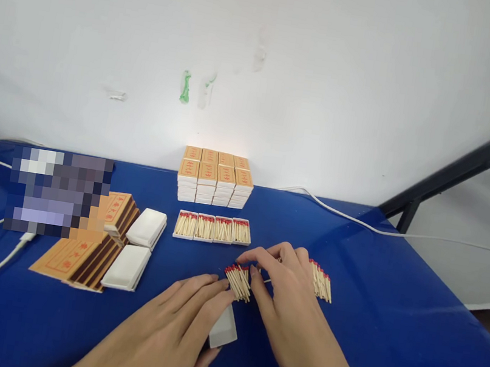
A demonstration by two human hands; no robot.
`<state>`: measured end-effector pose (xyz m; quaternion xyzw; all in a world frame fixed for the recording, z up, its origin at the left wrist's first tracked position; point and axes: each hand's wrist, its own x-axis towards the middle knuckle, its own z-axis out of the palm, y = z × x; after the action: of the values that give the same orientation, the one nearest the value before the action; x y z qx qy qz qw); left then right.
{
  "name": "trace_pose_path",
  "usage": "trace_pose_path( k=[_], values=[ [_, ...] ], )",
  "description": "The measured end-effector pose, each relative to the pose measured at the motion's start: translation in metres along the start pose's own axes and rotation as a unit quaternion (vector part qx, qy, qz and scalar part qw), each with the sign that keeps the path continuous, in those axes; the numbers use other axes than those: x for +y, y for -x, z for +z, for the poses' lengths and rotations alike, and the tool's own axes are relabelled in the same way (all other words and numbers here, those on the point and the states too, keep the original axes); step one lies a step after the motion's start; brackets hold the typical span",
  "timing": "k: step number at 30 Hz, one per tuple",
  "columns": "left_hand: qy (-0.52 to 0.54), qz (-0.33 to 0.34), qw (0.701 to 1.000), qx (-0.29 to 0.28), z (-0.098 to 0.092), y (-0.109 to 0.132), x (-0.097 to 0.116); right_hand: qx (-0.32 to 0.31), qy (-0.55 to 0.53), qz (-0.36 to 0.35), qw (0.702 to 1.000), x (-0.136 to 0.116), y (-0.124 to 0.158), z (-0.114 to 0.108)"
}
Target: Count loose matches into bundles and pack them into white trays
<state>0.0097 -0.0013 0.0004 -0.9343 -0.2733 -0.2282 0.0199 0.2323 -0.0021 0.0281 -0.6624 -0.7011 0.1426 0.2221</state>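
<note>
The loose bunch of matches [238, 285] lies in front of you on the blue desk [395, 316], between your two hands, its red heads pointing away from you and a little to the left, so the sticks' long axis slants from far left to near right. The white tray [225, 329] sits just on your side of that bunch, its near end towards you and its far part hidden under your fingers. Your left hand [174, 317] grips this tray, thumb by the near end, fingers over the left side, with the forefinger at the matches' bare ends. Your right hand [290, 294] is arched, thumb and forefinger bent in at the right side and head end of the bunch; you cannot tell from here whether they pinch any sticks. A second pile of matches [321, 282] lies just beyond the right hand's outer side, heads likewise away and left. From there you have a broad stretch of desk out to its slanting right edge, while the far edge meets the wall [322, 97]. A strip of desk also separates the bunch from the row of filled trays [212, 236] ahead, and behind that row stands the block of matchboxes [216, 173]. On your left, the stacked empty trays [127, 267] and box sleeves [72, 257] bound the room beside your left hand.
</note>
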Motion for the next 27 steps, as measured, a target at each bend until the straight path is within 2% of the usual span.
trace_pose_path(
  k=[9,12,16,21,27],
  values=[
    [0.017,-0.009,1.000,0.003,0.000,0.000,0.000,0.058,0.004,0.030,0.998,0.003,0.008,-0.002],
    [0.025,-0.012,1.000,0.000,0.000,0.001,-0.001,0.095,0.000,0.031,0.995,0.007,0.015,-0.004],
    [0.028,-0.021,0.999,0.002,0.000,0.002,-0.001,0.147,0.045,0.052,0.987,0.011,0.025,-0.002],
    [0.036,-0.024,0.999,-0.006,0.000,0.000,-0.001,0.146,0.075,0.046,0.985,0.008,0.029,0.007],
    [0.048,-0.027,0.998,-0.021,-0.001,0.000,0.001,0.120,0.019,0.063,0.991,-0.004,0.023,0.011]
  ],
)
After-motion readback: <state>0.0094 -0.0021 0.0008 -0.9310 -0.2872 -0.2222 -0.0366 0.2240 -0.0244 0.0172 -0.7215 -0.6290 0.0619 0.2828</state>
